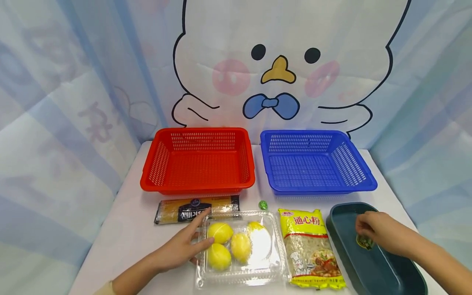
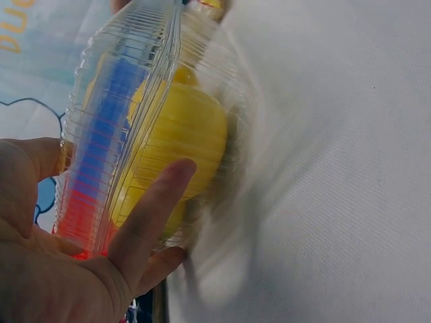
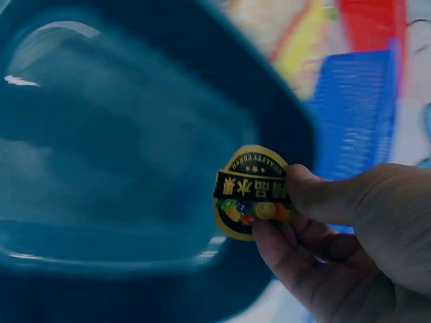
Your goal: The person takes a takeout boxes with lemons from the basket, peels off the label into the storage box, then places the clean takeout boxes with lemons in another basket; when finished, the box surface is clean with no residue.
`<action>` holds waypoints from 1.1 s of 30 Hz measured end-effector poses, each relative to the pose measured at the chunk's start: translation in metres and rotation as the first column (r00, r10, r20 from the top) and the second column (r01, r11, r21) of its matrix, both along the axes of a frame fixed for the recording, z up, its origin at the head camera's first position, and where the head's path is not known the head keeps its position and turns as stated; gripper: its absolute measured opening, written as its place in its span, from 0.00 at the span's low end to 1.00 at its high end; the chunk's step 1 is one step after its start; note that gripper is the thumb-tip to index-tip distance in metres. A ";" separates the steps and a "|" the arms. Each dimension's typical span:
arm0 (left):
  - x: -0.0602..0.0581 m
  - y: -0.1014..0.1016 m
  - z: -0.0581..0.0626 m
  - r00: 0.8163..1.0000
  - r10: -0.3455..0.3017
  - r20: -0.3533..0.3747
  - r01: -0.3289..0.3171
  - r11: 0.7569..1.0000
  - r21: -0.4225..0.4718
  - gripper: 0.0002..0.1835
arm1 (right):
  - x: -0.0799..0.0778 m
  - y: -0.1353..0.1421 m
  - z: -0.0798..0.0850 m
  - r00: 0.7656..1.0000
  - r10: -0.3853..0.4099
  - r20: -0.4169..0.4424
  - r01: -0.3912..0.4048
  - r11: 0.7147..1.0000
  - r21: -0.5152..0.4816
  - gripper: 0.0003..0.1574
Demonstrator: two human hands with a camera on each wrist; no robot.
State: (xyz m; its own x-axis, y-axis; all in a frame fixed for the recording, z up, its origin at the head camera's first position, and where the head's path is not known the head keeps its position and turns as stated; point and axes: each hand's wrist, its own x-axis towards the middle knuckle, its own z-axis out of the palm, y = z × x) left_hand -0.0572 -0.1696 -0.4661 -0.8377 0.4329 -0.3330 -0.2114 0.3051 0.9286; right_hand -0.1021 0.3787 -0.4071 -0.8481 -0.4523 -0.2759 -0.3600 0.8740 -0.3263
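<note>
My left hand (image 1: 184, 248) grips the left side of a clear plastic clamshell box (image 1: 271, 266), thumb and fingers at its edge. Several lemons (image 1: 220, 232) lie inside it; in the left wrist view one lemon (image 2: 195, 131) shows through the wall behind my left hand (image 2: 87, 262). Over a dark teal tray (image 1: 391, 270), my right hand (image 1: 385, 231) pinches an oval black and gold fruit sticker (image 3: 252, 192) between thumb and fingers. The right wrist view has this right hand (image 3: 343, 235) at the tray's rim side, with the sticker's printed face showing.
Behind stand a red basket (image 1: 199, 188) and a blue basket (image 1: 317, 190). A spaghetti packet (image 1: 169, 211) lies before the red one, near a small green ball (image 1: 263, 205). Between box and tray lies a yellow macaroni bag (image 1: 311, 250). Curtains hang around the table.
</note>
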 end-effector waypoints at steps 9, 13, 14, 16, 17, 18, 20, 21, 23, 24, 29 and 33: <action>-0.003 0.000 -0.002 1.000 -0.006 0.007 0.006 1.000 -0.002 0.48 | -0.015 0.014 -0.034 0.994 0.031 0.102 -0.023 0.997 -0.071 0.09; -0.003 0.000 -0.002 1.000 -0.009 0.003 0.009 1.000 -0.003 0.48 | -0.018 0.016 -0.044 0.991 0.006 0.137 0.004 0.998 -0.069 0.10; -0.002 0.000 -0.002 1.000 -0.011 0.001 0.011 1.000 -0.002 0.48 | -0.018 0.016 -0.046 0.990 -0.004 0.142 0.013 0.998 -0.065 0.13; -0.002 0.000 -0.002 1.000 -0.014 -0.004 0.014 1.000 0.000 0.48 | -0.019 0.017 -0.050 0.989 -0.020 0.145 0.028 0.998 -0.056 0.19; -0.002 0.000 -0.002 1.000 -0.016 -0.008 0.016 1.000 0.002 0.48 | -0.019 0.017 -0.052 0.989 -0.028 0.147 0.036 0.998 -0.054 0.21; -0.002 0.000 -0.002 1.000 -0.017 -0.011 0.017 1.000 0.003 0.48 | -0.019 0.017 -0.054 0.988 -0.039 0.146 0.047 0.998 -0.048 0.23; -0.001 0.001 -0.002 1.000 -0.016 -0.017 0.016 1.000 0.003 0.48 | -0.020 0.016 -0.057 0.990 -0.057 0.132 0.062 0.998 -0.031 0.27; -0.001 0.001 -0.002 1.000 -0.016 -0.020 0.016 1.000 0.003 0.49 | -0.020 0.016 -0.058 0.990 -0.062 0.124 0.065 0.998 -0.025 0.28; -0.001 0.001 -0.002 1.000 -0.016 -0.023 0.016 1.000 0.003 0.49 | -0.020 0.015 -0.059 0.990 -0.078 0.114 0.080 0.997 -0.014 0.29; -0.001 0.001 -0.002 1.000 -0.016 -0.024 0.016 1.000 0.004 0.49 | -0.020 0.015 -0.060 0.990 -0.087 0.107 0.088 0.996 -0.010 0.30; -0.001 0.001 -0.002 1.000 -0.012 -0.017 0.012 1.000 0.009 0.49 | -0.018 0.018 -0.067 0.998 -0.053 -0.030 0.054 0.998 0.017 0.26; -0.001 0.001 -0.002 1.000 -0.009 -0.017 0.009 1.000 0.006 0.49 | -0.018 0.022 -0.072 0.989 -0.046 -0.143 0.055 0.997 0.056 0.21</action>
State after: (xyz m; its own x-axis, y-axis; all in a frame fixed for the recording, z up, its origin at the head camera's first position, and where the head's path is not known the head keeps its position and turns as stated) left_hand -0.0578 -0.1688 -0.4682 -0.8394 0.4422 -0.3160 -0.1926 0.3017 0.9337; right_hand -0.1198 0.4007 -0.4794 -0.9017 -0.3945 -0.1768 -0.3538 0.9085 -0.2224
